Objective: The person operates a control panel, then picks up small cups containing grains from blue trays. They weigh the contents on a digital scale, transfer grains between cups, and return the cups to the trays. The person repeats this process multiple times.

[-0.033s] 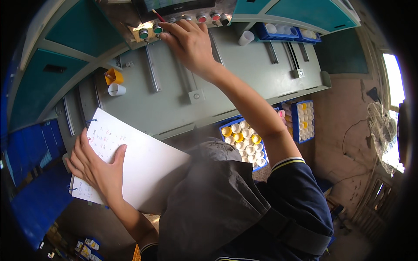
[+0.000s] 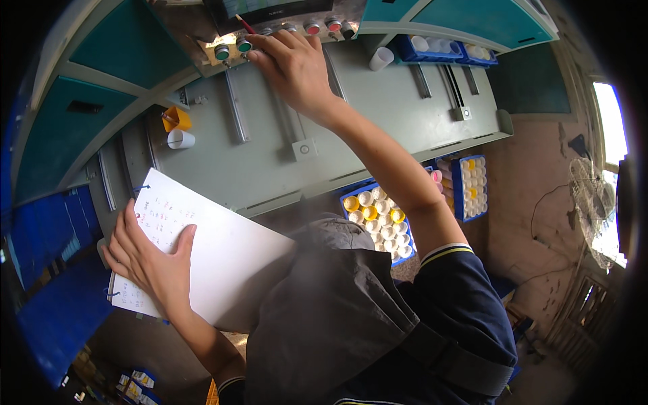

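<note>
My left hand (image 2: 152, 266) grips a bound pad of white paper (image 2: 229, 260), thumb lying across the handwritten page and fingers at its left edge. Blue ties join the sheets at that edge. Up at the metal control panel (image 2: 202, 30), my right hand (image 2: 293, 71) is closed around a slim dark red pencil (image 2: 245, 25) that points up and left. Its fingertips are beside a green push button (image 2: 244, 44), and the hand partly covers the row of buttons. A second green button (image 2: 222, 52) and a red button (image 2: 312, 29) show on either side.
Below the panel lies a grey worktop (image 2: 270, 169) with metal rails. A white cup (image 2: 181, 139) and a yellow container (image 2: 176, 119) stand at left, another white cup (image 2: 381, 59) farther right. Blue crates (image 2: 413, 251) hold white and yellow cylinders. A fan (image 2: 590, 209) is at far right.
</note>
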Available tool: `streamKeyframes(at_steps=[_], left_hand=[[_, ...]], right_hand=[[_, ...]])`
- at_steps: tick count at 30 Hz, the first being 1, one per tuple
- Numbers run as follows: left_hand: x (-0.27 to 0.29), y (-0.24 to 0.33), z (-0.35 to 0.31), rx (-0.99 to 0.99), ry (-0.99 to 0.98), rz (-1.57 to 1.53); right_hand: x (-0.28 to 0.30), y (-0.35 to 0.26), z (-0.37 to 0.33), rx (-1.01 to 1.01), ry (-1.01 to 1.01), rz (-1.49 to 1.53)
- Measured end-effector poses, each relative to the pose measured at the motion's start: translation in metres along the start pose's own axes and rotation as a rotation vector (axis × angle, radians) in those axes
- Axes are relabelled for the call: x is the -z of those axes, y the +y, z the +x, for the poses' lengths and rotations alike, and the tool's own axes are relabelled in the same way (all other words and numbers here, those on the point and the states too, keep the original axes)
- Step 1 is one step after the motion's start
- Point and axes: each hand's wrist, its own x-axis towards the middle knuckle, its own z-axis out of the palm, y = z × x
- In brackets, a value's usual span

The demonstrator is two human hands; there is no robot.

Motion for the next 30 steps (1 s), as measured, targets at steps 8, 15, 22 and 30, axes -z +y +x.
streamKeyframes(at_steps=[8, 15, 22, 30], left_hand=[[-0.002, -0.002, 0.000, -0.016, 0.025, -0.021], [-0.001, -0.001, 0.000, -0.016, 0.016, -0.024], [-0.001, -0.002, 0.000, -0.018, 0.008, -0.023], [-0.001, -0.001, 0.001, -0.026, 0.016, -0.026]], right_hand=[[0.006, -0.001, -0.002, -0.018, -0.002, 0.021], [0.010, -0.001, 0.000, -0.017, 0.000, -0.022], [0.012, 0.004, -0.004, -0.024, 0.034, -0.033], [0.017, 0.008, -0.004, -0.020, 0.053, -0.067]])
